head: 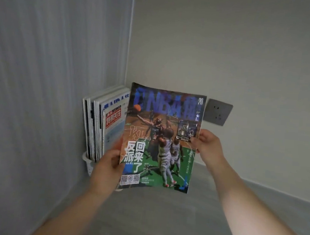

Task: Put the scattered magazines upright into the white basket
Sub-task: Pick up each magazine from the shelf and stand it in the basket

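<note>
The magazine (162, 136) at centre is glossy printed paper. The basket (88, 165) at its lower left looks like white plastic. The socket (218, 111) at right is smooth grey, the wall (231, 49) matt.

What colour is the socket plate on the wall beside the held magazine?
Grey; the head view shows the socket plate clearly, right of the magazine.

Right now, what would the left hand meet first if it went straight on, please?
Probably the upright magazines in the white basket; the left hand, gripping the NBA magazine, points toward them, depth unclear.
</note>
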Tool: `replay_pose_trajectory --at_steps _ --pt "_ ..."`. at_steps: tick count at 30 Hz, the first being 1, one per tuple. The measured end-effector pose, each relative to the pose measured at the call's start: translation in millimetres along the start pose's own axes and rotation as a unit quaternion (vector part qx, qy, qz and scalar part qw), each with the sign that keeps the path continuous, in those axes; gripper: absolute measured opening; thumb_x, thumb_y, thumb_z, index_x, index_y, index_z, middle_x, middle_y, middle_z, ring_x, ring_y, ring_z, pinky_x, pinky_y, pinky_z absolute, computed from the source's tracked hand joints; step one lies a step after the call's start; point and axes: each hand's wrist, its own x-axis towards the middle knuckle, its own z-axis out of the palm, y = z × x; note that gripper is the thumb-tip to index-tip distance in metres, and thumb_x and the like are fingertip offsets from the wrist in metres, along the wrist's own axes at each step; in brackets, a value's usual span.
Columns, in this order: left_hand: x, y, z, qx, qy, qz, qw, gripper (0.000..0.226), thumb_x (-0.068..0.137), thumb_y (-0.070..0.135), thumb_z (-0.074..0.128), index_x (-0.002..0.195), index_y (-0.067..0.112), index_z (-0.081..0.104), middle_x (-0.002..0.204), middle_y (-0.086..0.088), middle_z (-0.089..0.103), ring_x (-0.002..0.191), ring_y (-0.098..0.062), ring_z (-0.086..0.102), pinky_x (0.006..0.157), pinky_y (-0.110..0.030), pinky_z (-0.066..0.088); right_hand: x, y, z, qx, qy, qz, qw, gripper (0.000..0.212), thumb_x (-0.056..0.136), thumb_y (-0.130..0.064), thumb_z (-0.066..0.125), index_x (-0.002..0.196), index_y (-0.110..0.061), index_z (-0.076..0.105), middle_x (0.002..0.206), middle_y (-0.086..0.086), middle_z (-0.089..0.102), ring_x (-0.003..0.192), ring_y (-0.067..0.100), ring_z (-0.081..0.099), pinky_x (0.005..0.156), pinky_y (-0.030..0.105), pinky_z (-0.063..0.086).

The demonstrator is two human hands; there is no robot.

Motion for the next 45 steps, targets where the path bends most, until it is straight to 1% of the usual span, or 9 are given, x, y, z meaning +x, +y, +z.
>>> replay_pose_trajectory --at_steps 4,7,11,16,25,29,35,38,45 --pt "25 -6 -16 0.001 0.015 -0.016 1.000 0.030 0.078 -0.010 0.050 0.104 0.005 0.047 0.075 -0.012 0.066 0.072 -0.032 0.062 0.063 -0.029 0.044 29 -17 43 0.007 -0.010 -0.056 0.998 0.015 0.080 0.010 0.054 0.092 0.006 0.059 0.086 0.008 0.062 0.049 -0.005 0.058 0.051 0.004 0.047" --pt "38 -8 -28 -0.020 0.036 -0.017 0.999 0.026 0.082 0.000 0.055 0.090 0.023 0.047 0.064 0.002 0.061 0.063 -0.025 0.059 0.067 -0.037 0.051 50 -25 68 0.026 -0.009 -0.070 0.997 0.013 0.079 0.010 0.054 0.088 0.003 0.061 0.071 0.000 0.064 0.045 -0.009 0.056 0.047 0.003 0.044" --pt "51 -10 -43 -0.013 0.109 0.025 0.994 0.026 0.081 0.008 0.059 0.079 0.034 0.057 0.069 0.014 0.063 0.062 0.008 0.060 0.059 -0.005 0.044 74 -24 96 0.070 -0.011 -0.051 0.996 0.031 0.079 0.013 0.052 0.066 -0.016 0.054 0.042 -0.022 0.061 0.042 -0.009 0.055 0.044 0.005 0.041" --pt "61 -33 -46 -0.029 0.116 -0.013 0.993 0.014 0.079 0.012 0.063 0.092 0.015 0.066 0.082 -0.010 0.069 0.079 -0.025 0.064 0.074 -0.035 0.051 92 -7 127 0.098 -0.014 -0.030 0.995 0.034 0.079 0.015 0.050 0.065 -0.015 0.052 0.043 -0.015 0.061 0.041 -0.008 0.054 0.046 0.005 0.043" --pt "50 -65 -39 0.138 0.096 0.000 0.986 0.014 0.071 0.008 0.072 0.062 0.000 0.066 0.054 0.007 0.050 0.054 -0.019 0.052 0.053 -0.021 0.035 99 53 160 0.035 -0.025 0.039 0.998 0.035 0.082 0.011 0.049 0.062 -0.018 0.051 0.065 -0.003 0.056 0.054 0.007 0.053 0.045 0.005 0.042" --pt "54 -67 -34 0.128 0.111 -0.007 0.985 0.009 0.071 0.009 0.071 0.071 0.001 0.068 0.065 -0.014 0.066 0.059 -0.024 0.057 0.059 -0.027 0.042 102 60 167 0.073 -0.025 0.045 0.996 0.025 0.082 0.009 0.051 0.101 -0.007 0.055 0.085 -0.004 0.057 0.071 0.007 0.053 0.067 0.021 0.046" --pt "59 -70 -26 0.125 0.130 -0.021 0.983 0.012 0.073 0.012 0.071 0.070 0.003 0.063 0.069 -0.011 0.067 0.062 -0.021 0.057 0.060 -0.025 0.041 85 61 192 0.101 -0.101 0.035 0.989 0.073 0.083 -0.003 0.057 0.139 -0.022 0.014 0.117 -0.008 0.047 0.105 0.011 0.051 0.096 0.028 0.041" --pt "59 -70 -24 0.124 0.130 -0.022 0.984 0.014 0.073 0.013 0.070 0.067 0.007 0.059 0.062 -0.004 0.060 0.059 -0.021 0.054 0.056 -0.025 0.040 82 60 201 0.056 -0.127 0.063 0.988 0.078 0.087 -0.023 0.055 0.143 -0.024 0.002 0.147 0.003 0.028 0.132 0.021 0.032 0.110 0.036 0.027" --pt "62 -74 -23 0.129 0.121 -0.021 0.984 0.035 0.076 0.018 0.067 0.056 0.029 0.040 0.057 0.007 0.050 0.056 -0.014 0.050 0.050 -0.018 0.034 68 48 234 0.103 -0.218 0.092 0.966 0.063 0.089 -0.037 0.047 0.142 -0.028 0.014 0.148 0.001 0.030 0.132 0.017 0.032 0.112 0.035 0.025"
